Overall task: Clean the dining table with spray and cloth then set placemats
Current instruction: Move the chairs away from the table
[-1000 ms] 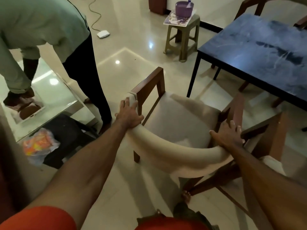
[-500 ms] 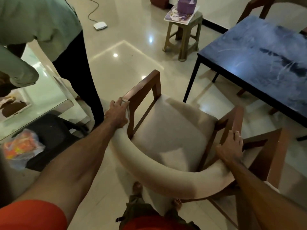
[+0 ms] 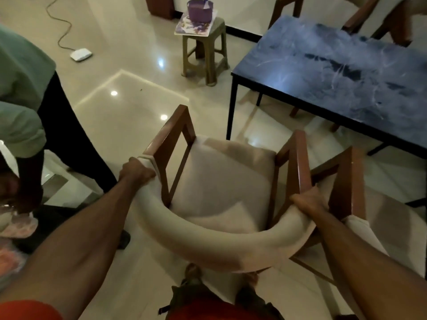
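The dark dining table (image 3: 346, 72) stands ahead to my right, apart from the armchair (image 3: 221, 181) before me, whose curved padded backrest I grip with both arms outstretched, left hand (image 3: 136, 170) and right hand (image 3: 308, 202) curled around its ends.

This is the dining area of a home. A dark marble-patterned dining surface (image 3: 346, 72) on thin black legs stands on a glossy cream tiled floor (image 3: 129, 112) that mirrors ceiling lights. Wooden armchairs with cream upholstery (image 3: 221, 181) stand around it. A small plastic stool (image 3: 205, 49) near the wall carries a purple basket (image 3: 200, 9) on a printed placemat. A white device with a trailing cord (image 3: 80, 54) lies on the floor.
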